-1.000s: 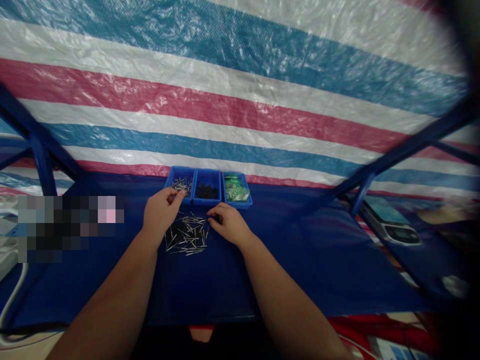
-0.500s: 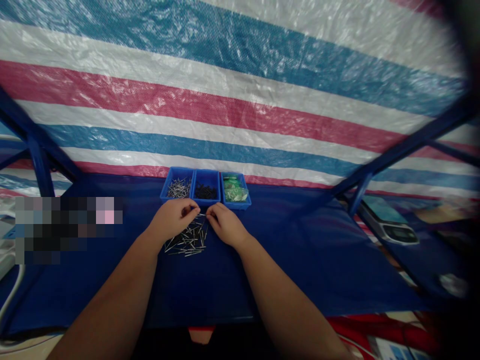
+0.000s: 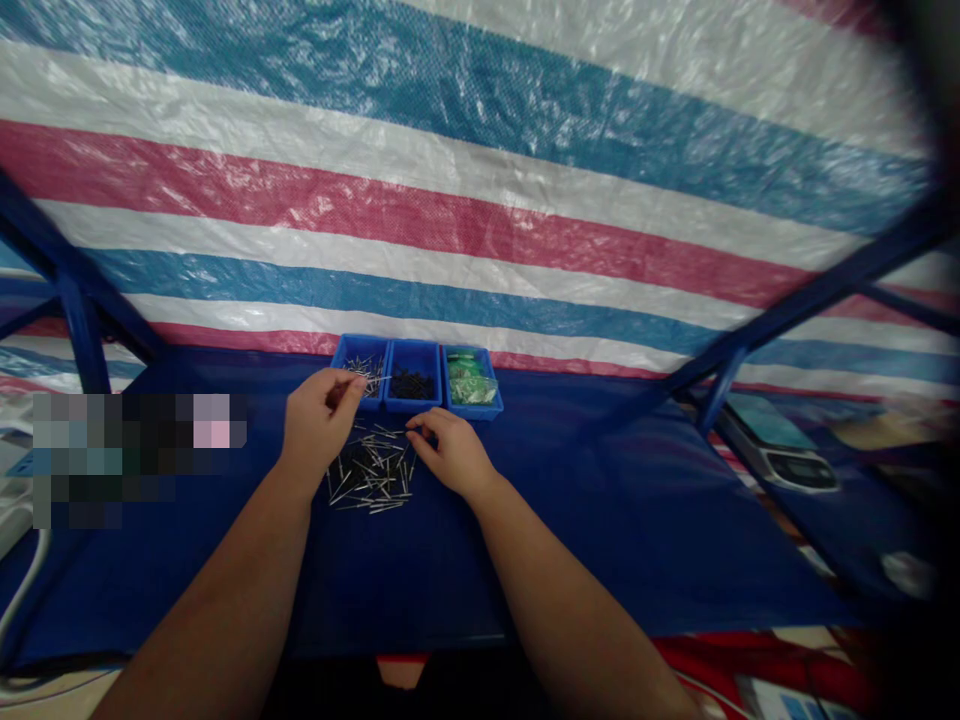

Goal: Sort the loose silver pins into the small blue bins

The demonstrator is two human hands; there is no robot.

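My left hand [image 3: 319,415] is at the front of the left blue bin [image 3: 336,358], thumb and fingertips pinched on a thin silver metal pin [image 3: 381,379] that points right. Silver pins [image 3: 361,366] of the same look fill that bin. Just below lies a loose pile of pins [image 3: 375,475] with dark pieces among them on the blue table. My right hand [image 3: 454,452] hovers by the pile's upper right side, fingertips pinched together. Whatever it may hold is too small to make out.
The middle blue bin [image 3: 414,350] holds small black pieces [image 3: 411,385]. Green and clear plastic packets [image 3: 469,380] fill the right bin [image 3: 480,411]. A digital scale [image 3: 799,468] stands far right. Blue frame bars [image 3: 79,320] rise at both sides, before a striped sheet [image 3: 480,230].
My left hand has moved up and left from the pile to the left bin, with a pin in its fingers. My right hand has shifted slightly left.
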